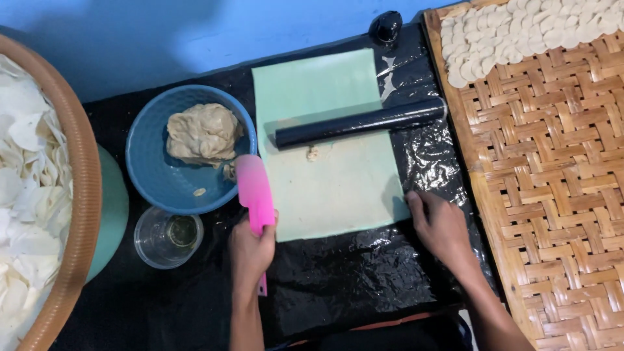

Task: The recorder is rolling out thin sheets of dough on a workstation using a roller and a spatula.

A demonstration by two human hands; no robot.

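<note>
Two hands at desk's near edge: left hand (252, 250) grips pink scraper (255, 193); right hand (439, 224), fingers apart, pins rolled dough sheet (331, 175); step judged cutting; next needs steady blade.

Home food-making spot, bowl of dough (203, 133), black rolling pin (361, 122), woven bamboo tray (552, 188) of cut dough rounds (520, 29)

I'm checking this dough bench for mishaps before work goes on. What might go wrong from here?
1. The black rolling pin lies loose and slanted across the green sheet; it might roll.
2. The clear glass stands close to the left hand holding the pink scraper; a sweep might tip it.
3. The right hand presses only the sheet's edge, so it may slip on the glossy black plastic.
</note>
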